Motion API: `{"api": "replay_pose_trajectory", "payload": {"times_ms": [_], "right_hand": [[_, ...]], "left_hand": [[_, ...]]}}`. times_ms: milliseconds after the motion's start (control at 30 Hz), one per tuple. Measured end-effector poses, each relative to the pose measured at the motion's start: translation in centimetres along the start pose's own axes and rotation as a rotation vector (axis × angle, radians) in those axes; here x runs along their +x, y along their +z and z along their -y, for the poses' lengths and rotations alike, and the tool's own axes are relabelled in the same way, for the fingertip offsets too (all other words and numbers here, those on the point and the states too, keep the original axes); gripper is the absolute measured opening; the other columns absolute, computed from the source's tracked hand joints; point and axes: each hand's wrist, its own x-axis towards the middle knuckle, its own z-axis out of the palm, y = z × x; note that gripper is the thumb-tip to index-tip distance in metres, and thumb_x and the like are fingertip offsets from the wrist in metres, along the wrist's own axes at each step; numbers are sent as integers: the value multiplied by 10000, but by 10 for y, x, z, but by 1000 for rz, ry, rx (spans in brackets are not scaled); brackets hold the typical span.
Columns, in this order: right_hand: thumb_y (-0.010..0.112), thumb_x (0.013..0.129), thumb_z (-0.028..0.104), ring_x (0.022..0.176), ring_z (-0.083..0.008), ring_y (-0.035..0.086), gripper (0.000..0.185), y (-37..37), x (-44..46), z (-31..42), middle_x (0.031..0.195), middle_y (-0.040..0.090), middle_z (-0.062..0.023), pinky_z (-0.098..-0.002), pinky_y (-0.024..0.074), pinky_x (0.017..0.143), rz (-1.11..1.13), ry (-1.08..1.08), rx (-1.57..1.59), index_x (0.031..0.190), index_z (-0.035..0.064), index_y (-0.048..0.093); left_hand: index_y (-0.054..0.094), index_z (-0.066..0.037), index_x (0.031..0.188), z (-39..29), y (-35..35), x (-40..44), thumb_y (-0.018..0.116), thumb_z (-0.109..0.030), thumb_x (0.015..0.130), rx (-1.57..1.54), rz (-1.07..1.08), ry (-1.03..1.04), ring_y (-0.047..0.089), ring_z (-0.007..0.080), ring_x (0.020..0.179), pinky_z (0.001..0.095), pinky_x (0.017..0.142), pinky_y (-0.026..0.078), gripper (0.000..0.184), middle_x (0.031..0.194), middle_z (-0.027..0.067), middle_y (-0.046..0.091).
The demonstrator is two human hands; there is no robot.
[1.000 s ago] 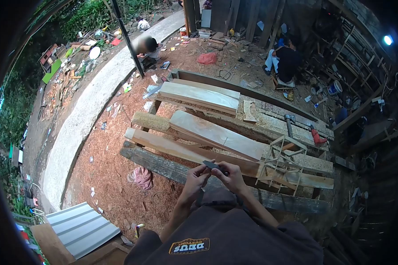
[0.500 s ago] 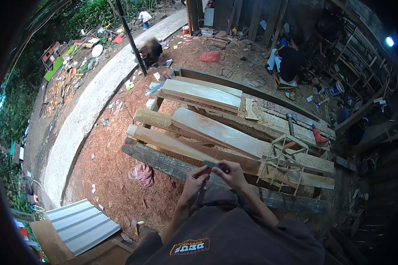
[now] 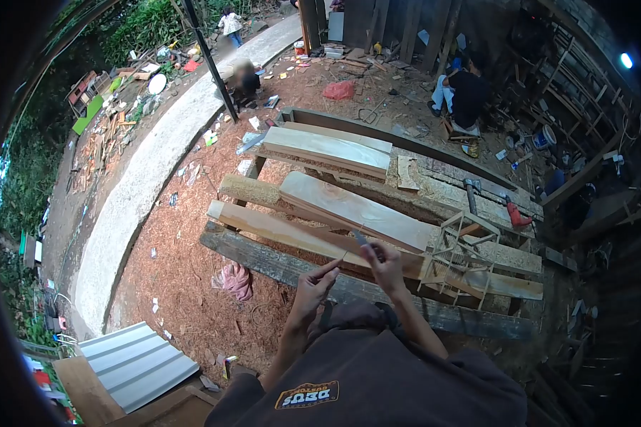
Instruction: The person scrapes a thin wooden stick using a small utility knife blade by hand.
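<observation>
My left hand (image 3: 313,290) pinches a thin stick (image 3: 345,255) whose tip points up and to the right. Raised a little to the right of it, my right hand (image 3: 384,269) is closed around a small grey blade (image 3: 360,238) that points up-left. Blade and stick are apart. Both hands are over the near side of a wooden bench, above a weathered plank (image 3: 263,260). A small frame of thin sticks (image 3: 457,256) stands on the bench to the right of my right hand.
Pale boards (image 3: 356,210) lie across the bench. A hammer-like tool (image 3: 471,196) and a red-handled tool (image 3: 518,213) rest at its right. Two people sit beyond the bench; a third stands by the path (image 3: 132,192). Corrugated sheet (image 3: 139,363) lies lower left.
My right hand has moved right and up with the blade, away from the stick, and the blade now points upward. The distant person by the path has stood up.
</observation>
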Motion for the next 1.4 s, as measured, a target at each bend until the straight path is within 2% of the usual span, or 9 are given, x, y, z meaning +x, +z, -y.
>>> {"api": "replay_pose_trajectory", "payload": {"times_ms": [233,333,500,633,867,1033,1167,1300,1400], "right_hand": [[720,871,315,622,-147,652,286,-7,-2,16,664,649,-83,-288,486,561,128,-350,-173,902,32,693],[720,878,295,590,-101,556,290,-16,18,1,677,615,-54,-265,442,548,-113,125,20,927,13,677],[691,898,323,567,-114,553,294,-13,-2,15,682,643,-86,-290,437,532,203,-170,-82,933,31,689],[685,905,328,581,-114,562,304,-17,15,-15,678,639,-82,-290,443,546,-158,78,35,963,30,683],[640,936,329,609,-104,574,312,-15,-14,18,679,634,-36,-277,427,531,146,-247,-100,934,19,667],[719,873,296,647,-209,670,267,-23,7,1,735,662,-119,-348,502,578,-26,111,-164,950,43,687],[703,888,287,667,-165,668,255,-19,-6,19,779,691,-123,-310,498,599,241,-285,-216,955,41,693],[700,891,286,679,-176,675,266,-13,1,-7,787,699,-121,-303,505,614,-5,33,49,956,29,688],[704,888,284,676,-185,674,266,-19,-4,14,774,691,-127,-303,504,612,94,79,-3,948,26,689]], "left_hand": [[659,-3,1203,9,-1,3,621,-90,948,34,59,1,413,-24,635,150,536,299,272,771,-86,565],[670,-9,1187,-5,1,0,625,-94,946,-41,73,-20,415,-18,631,154,536,303,259,774,-85,568],[659,7,1195,-6,2,-3,623,-93,947,-26,54,-40,414,-17,626,156,526,300,270,774,-80,569],[642,10,1220,2,9,-4,620,-91,948,-125,15,11,407,-15,622,156,511,291,290,775,-75,565],[627,9,1240,9,12,-3,606,-69,949,-141,-34,-62,413,-6,634,155,530,314,302,787,-59,562],[635,1,1233,-5,23,-9,579,-43,951,-73,12,-72,425,1,645,151,555,333,291,827,-42,578],[633,-42,1257,8,16,-7,584,-105,954,-71,52,-25,369,-7,573,170,474,255,313,728,-73,508],[628,-40,1260,5,15,-9,595,-122,956,-30,5,-38,350,-6,549,175,469,241,317,712,-72,498],[611,-30,1275,3,11,-11,602,-127,954,-57,-11,1,347,-5,541,176,464,239,336,711,-67,501]]}}
